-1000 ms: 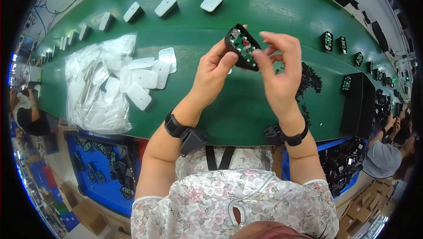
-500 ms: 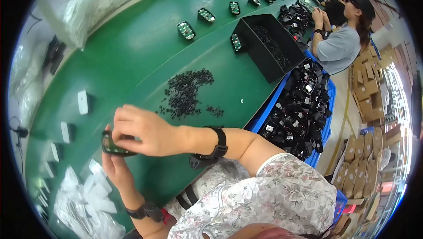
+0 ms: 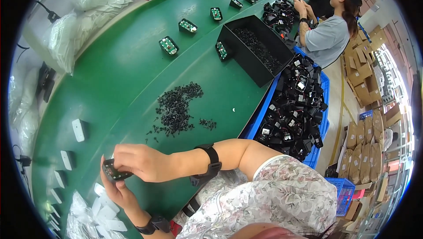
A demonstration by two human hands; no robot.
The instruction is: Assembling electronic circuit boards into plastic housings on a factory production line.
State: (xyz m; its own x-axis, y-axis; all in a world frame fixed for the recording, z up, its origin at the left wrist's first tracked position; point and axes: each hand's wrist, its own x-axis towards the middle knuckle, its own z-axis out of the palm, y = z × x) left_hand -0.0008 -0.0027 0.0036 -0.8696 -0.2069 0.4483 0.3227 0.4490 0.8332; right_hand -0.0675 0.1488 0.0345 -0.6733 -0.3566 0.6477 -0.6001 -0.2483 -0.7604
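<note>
My left hand point(image 3: 120, 195) grips a small black housing point(image 3: 115, 173) from below and along its left side. A green circuit board shows inside its open face. Over that face bends my right hand point(image 3: 143, 163), its fingers pinched together at the board; whatever they hold is hidden. Beyond my hands, a loose pile of small black parts point(image 3: 174, 109) lies on the green table, with a smaller cluster point(image 3: 207, 124) beside it. Left of the hands, a row of white-faced units point(image 3: 79, 130) stands on edge.
A black box of small parts point(image 3: 257, 49) stands by the table edge. A blue crate point(image 3: 324, 106) full of black housings adjoins it. Several open housings with boards point(image 3: 168, 45) line the far table. Clear plastic bags point(image 3: 79, 214) lie near left. A co-worker point(image 3: 328, 29) sits far right.
The view has shifted, so the table things sit lower and further left. Both hands have come nearer my body with the housing, whose board side now shows more.
</note>
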